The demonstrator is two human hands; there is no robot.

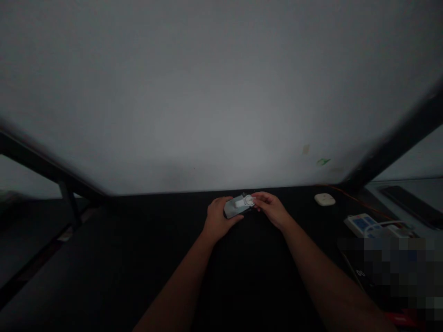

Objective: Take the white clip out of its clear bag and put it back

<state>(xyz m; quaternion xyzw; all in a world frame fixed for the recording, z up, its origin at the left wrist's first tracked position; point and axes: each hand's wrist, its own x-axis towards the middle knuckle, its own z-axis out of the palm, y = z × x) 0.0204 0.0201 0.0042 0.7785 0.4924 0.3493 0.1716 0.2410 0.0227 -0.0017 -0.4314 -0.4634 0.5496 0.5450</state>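
Note:
A small grey box-like object point(232, 210) lies on the black table point(155, 249) near the wall. My left hand point(218, 217) is wrapped round its left end, thumb along the near side. On its right part sits a white piece with a round ring point(248, 200). My right hand point(270, 206) pinches the right edge of this white ringed piece between thumb and fingers. Dark parts show behind and under the ring, too dim to make out.
To the right are a white rounded device point(324, 199), an orange cable point(360, 201), a white-and-blue power strip point(363, 224) and a long dark object point(411, 206). A grey wall point(207, 101) stands behind the table. Dark frame bars rise at both sides.

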